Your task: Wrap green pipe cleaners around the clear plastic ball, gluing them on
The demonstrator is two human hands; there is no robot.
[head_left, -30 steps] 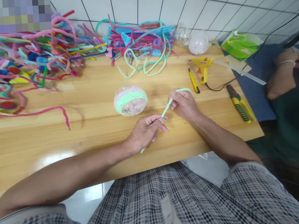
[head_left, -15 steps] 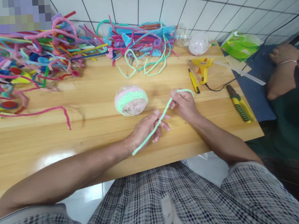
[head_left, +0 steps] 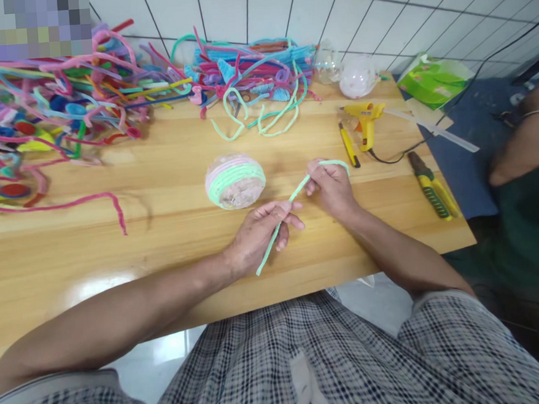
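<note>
The left hand [head_left: 259, 232], loose under the green pipe cleaner [head_left: 267, 252] a moment ago, now pinches it, so with the right hand [head_left: 334, 190] also clamped on it, it is held at two points near the wrapped ball [head_left: 235, 180] on the surface [head_left: 174, 230].
</note>
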